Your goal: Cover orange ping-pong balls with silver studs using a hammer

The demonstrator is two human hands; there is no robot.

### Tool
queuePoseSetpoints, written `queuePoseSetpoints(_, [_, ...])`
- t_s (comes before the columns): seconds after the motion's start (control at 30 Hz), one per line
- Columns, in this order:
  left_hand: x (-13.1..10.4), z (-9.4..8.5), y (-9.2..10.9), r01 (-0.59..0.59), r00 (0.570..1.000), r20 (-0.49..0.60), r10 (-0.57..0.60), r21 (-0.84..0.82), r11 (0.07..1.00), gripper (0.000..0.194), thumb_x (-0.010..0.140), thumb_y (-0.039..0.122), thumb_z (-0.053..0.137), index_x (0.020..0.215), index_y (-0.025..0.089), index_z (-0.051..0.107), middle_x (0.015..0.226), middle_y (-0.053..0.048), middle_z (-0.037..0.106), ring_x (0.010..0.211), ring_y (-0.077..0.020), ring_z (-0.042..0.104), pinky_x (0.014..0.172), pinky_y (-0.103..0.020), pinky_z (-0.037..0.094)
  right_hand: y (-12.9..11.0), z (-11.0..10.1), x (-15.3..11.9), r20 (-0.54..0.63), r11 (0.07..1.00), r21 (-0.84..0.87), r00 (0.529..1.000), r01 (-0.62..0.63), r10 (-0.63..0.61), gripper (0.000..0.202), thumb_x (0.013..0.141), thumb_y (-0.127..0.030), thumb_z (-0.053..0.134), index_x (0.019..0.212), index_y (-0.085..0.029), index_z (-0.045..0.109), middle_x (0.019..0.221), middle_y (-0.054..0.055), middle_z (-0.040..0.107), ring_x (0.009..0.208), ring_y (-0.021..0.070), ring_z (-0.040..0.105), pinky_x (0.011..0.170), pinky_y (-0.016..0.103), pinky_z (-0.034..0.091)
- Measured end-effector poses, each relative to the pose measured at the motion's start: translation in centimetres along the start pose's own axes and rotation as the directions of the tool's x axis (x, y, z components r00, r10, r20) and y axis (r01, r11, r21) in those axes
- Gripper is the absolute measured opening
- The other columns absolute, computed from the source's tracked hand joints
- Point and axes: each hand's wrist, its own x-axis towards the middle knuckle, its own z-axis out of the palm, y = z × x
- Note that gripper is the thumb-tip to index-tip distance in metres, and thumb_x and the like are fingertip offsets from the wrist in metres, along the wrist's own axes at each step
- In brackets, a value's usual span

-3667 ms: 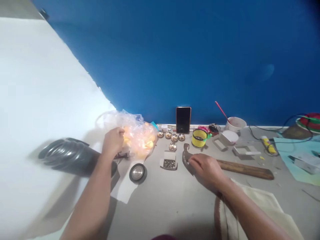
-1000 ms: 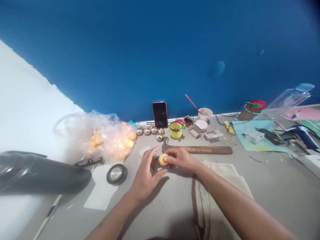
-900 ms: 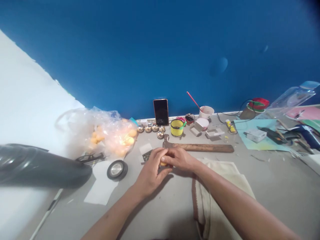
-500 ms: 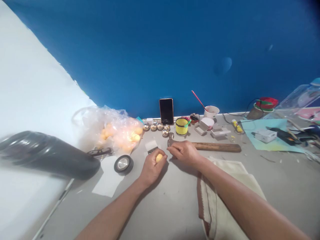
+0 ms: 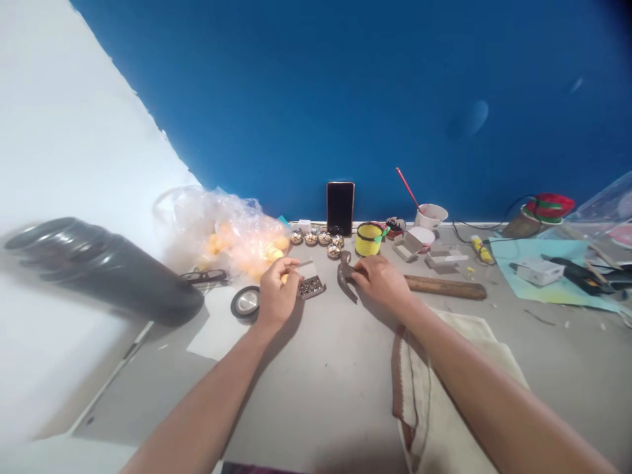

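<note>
My left hand (image 5: 279, 296) is closed around a small yellow-orange ball (image 5: 285, 278), mostly hidden by the fingers. Beside those fingertips sits a small open box (image 5: 311, 288) of dark shiny little pieces, too small to name surely. My right hand (image 5: 381, 282) is closed over a claw hammer (image 5: 444, 286) just behind its metal head, and the wooden handle points right. Several shiny, gold-and-dark studded balls (image 5: 311, 238) stand in a cluster beyond the hands.
A roll of black tape (image 5: 247, 302) and a clear bag of orange balls (image 5: 232, 240) are at left, near a dark cylinder (image 5: 123, 270). A phone (image 5: 340, 207) leans on the wall. A yellow-wrapped ring (image 5: 368, 240) and folded cloth (image 5: 459, 368) are at right.
My right hand has moved onto the hammer, whose head has turned. My left hand has shifted left and up to the small box, still holding the ball. The view has tilted slightly.
</note>
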Motion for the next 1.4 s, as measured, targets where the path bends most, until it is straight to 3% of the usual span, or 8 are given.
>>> queuePoseSetpoints(0.1, [0.7, -0.3, -0.2, -0.02, 1.0, 0.017, 0.018, 0.124, 0.992, 0.018, 0.082, 0.022, 0.056, 0.093, 0.019, 0.07, 0.078, -0.002, 0.073, 0.074, -0.0198, 0.07, 0.072, -0.03, 0.053, 0.3, 0.3, 0.1, 0.015, 0.999, 0.025, 0.999, -0.033, 0.033, 0.017, 0.097, -0.03, 0.058, 0.096, -0.019, 0.07, 0.1, 0.009, 0.072, 0.1, 0.024, 0.061, 0.083, 0.031, 0.041])
queuePoseSetpoints(0.2, [0.5, -0.1, -0.1, -0.143, 0.979, 0.184, 0.083, 0.344, 0.928, 0.016, 0.081, 0.016, 0.058, 0.085, 0.021, 0.072, 0.092, -0.005, 0.076, 0.088, -0.0223, 0.07, 0.083, -0.033, 0.053, 0.6, 0.5, 0.2, 0.019, 0.999, 0.038, 0.999, -0.036, 0.035, 0.017, 0.097, -0.03, 0.059, 0.1, -0.018, 0.071, 0.104, 0.01, 0.072, 0.103, 0.0237, 0.061, 0.085, 0.031, 0.041])
queuePoseSetpoints(0.3, [-0.1, 0.1, 0.1, -0.298, 0.927, 0.353, 0.129, 0.481, 0.825, 0.021, 0.086, 0.013, 0.056, 0.087, 0.022, 0.075, 0.101, -0.007, 0.074, 0.096, -0.0237, 0.069, 0.086, -0.033, 0.052, 0.7, 0.5, 0.2, 0.027, 0.998, 0.056, 0.999, -0.03, 0.029, 0.019, 0.097, -0.032, 0.059, 0.1, -0.018, 0.071, 0.103, 0.01, 0.072, 0.103, 0.0235, 0.061, 0.085, 0.031, 0.04])
queuePoseSetpoints(0.53, [-0.7, -0.1, 0.6, -0.404, 0.867, 0.496, 0.054, 0.635, 0.658, 0.029, 0.102, 0.028, 0.046, 0.097, 0.022, 0.074, 0.102, -0.008, 0.067, 0.082, -0.0204, 0.067, 0.069, -0.03, 0.045, 0.4, 0.2, 0.2, 0.077, 0.993, 0.063, 0.993, -0.099, 0.094, 0.031, 0.1, -0.042, 0.054, 0.083, -0.02, 0.068, 0.09, 0.007, 0.072, 0.085, 0.0192, 0.062, 0.07, 0.029, 0.037])
queuePoseSetpoints(0.63, [-1.0, -0.1, 1.0, -0.407, 0.858, 0.514, 0.015, 0.661, 0.63, 0.035, 0.105, 0.033, 0.039, 0.104, 0.021, 0.072, 0.105, -0.008, 0.063, 0.075, -0.019, 0.065, 0.061, -0.03, 0.04, 0.4, 0.2, 0.2, 0.092, 0.993, 0.063, 0.991, -0.101, 0.095, 0.028, 0.099, -0.04, 0.055, 0.083, -0.02, 0.067, 0.09, 0.005, 0.072, 0.083, 0.0186, 0.062, 0.068, 0.029, 0.035])
queuePoseSetpoints(0.8, [-1.0, 0.1, 1.4, -0.385, 0.86, 0.509, -0.031, 0.689, 0.614, 0.031, 0.104, 0.036, 0.043, 0.105, 0.018, 0.069, 0.111, -0.01, 0.061, 0.081, -0.021, 0.066, 0.064, -0.031, 0.041, 0.6, 0.2, 0.1, 0.096, 0.994, 0.072, 0.992, -0.087, 0.08, 0.027, 0.099, -0.038, 0.055, 0.081, -0.02, 0.067, 0.089, 0.005, 0.072, 0.081, 0.0182, 0.061, 0.067, 0.029, 0.034])
queuePoseSetpoints(1.03, [-0.9, 0.1, 1.0, -0.384, 0.85, 0.526, -0.014, 0.639, 0.667, 0.036, 0.105, 0.039, 0.041, 0.107, 0.025, 0.074, 0.107, -0.007, 0.059, 0.085, -0.02, 0.067, 0.064, -0.029, 0.041, 0.8, 0.4, 0.1, 0.086, 0.996, 0.066, 0.995, -0.054, 0.048, 0.026, 0.099, -0.036, 0.054, 0.083, -0.02, 0.066, 0.09, 0.005, 0.071, 0.082, 0.0183, 0.061, 0.068, 0.028, 0.034])
queuePoseSetpoints(1.4, [-0.7, 0.3, 1.0, -0.383, 0.852, 0.522, -0.016, 0.645, 0.661, 0.034, 0.104, 0.037, 0.041, 0.101, 0.021, 0.071, 0.108, -0.009, 0.059, 0.082, -0.0206, 0.065, 0.066, -0.031, 0.042, 0.9, 0.5, 0.1, 0.086, 0.997, 0.061, 0.996, -0.045, 0.039, 0.025, 0.099, -0.037, 0.055, 0.084, -0.02, 0.066, 0.093, 0.005, 0.072, 0.084, 0.0189, 0.061, 0.069, 0.029, 0.034])
